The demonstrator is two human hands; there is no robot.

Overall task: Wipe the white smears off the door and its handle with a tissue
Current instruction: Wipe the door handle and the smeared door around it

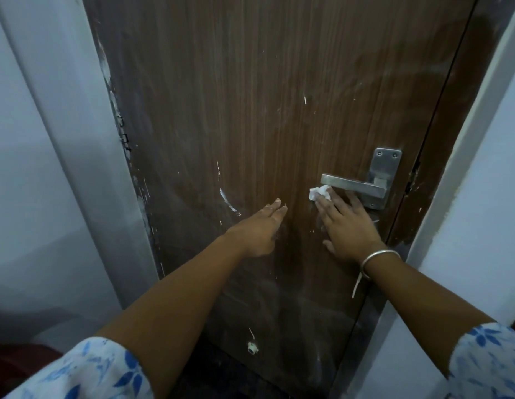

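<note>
Filling most of the view, a tall brown wood-grain door (250,82), hazed with pale streaks and flecks. To its left, a pale blue-grey wall (34,168); to its right, a white door frame (466,168). Reaching in from below, two bare forearms in white sleeves with a blue leaf print (106,370). Left hand (259,228) flat, fingers straight and together, tips at the door's middle; touching the wood or just off it, cannot tell. Right hand (348,228) spread flat on the door, fingers straight, apart from the left. Just above those fingers, a brushed-steel lever door handle (351,184) on a rectangular plate. Under the right fingertips, a small crumpled white tissue (319,193), pressed to the wood and touching the lever's underside. Left of the left hand, a curved white smear (227,201). On the right wrist, a thin silver bangle (377,259).
</note>
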